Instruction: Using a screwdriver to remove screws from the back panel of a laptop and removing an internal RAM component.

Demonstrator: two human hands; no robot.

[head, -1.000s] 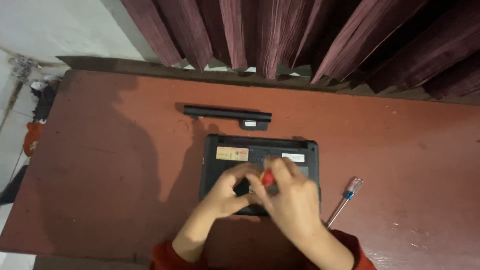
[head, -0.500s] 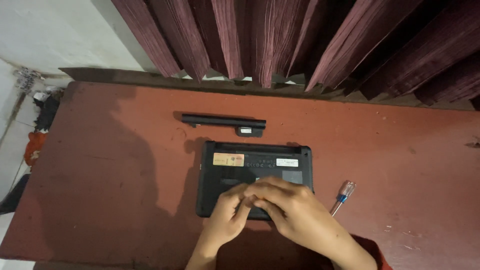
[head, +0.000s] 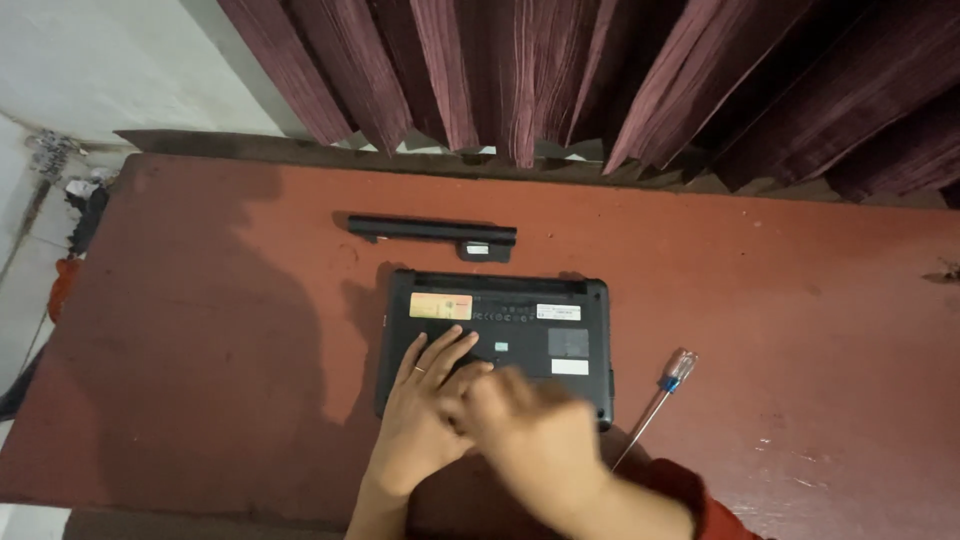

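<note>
A black laptop (head: 520,310) lies upside down on a red-brown table (head: 200,350), its underside showing stickers and a vent. My left hand (head: 425,410) rests flat on the laptop's near left part, fingers spread, a ring on one finger. My right hand (head: 530,430) is blurred by motion over the laptop's near middle, touching the left hand's fingertips. I cannot make out whether it holds anything. A long black battery (head: 430,231) lies apart on the table just beyond the laptop.
A screwdriver (head: 660,395) with a clear blue-and-red handle lies on the table right of the laptop, its tip toward me. Dark red curtains (head: 600,70) hang behind the table's far edge. Some clutter (head: 80,200) sits on the floor at the left.
A second ago my right hand held something red over the laptop's middle. Both hands have since drawn toward its near edge; my left hand now lies flat and my right hand is blurred in motion.
</note>
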